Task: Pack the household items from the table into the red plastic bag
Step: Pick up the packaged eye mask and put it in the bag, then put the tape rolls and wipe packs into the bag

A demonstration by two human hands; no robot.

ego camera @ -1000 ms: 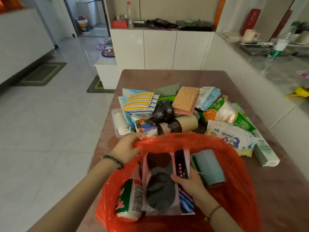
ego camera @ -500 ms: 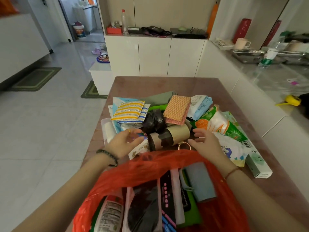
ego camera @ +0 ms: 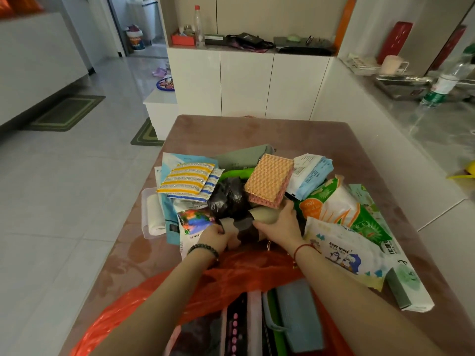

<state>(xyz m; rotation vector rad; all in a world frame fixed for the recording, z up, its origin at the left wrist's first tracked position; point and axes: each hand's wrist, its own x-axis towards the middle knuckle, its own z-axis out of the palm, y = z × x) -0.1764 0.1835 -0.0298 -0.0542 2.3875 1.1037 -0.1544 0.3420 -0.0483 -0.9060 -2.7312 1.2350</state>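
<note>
The red plastic bag [ego camera: 239,281] lies open at the near edge of the brown table [ego camera: 257,134], with a blue-grey item [ego camera: 298,314] and dark packets inside. Behind it is a heap of household items. My left hand [ego camera: 217,238] and my right hand [ego camera: 280,224] both grip a tan cardboard roll with a dark band [ego camera: 262,218] lying on its side at the front of the heap. A black crumpled bag [ego camera: 227,199] and an orange-pink sponge cloth [ego camera: 268,182] sit just behind the roll.
Striped scouring pads [ego camera: 186,177], a baby wipes pack [ego camera: 341,249], a green-orange packet [ego camera: 334,204], a blue-white pack [ego camera: 308,173], a long white box [ego camera: 408,289] and a clear tub [ego camera: 151,214] crowd the table. A white counter wall runs along the right; tiled floor lies left.
Both hands left the bag and reached forward to the heap; they now hold the cardboard roll. The bag mouth has sagged toward me.
</note>
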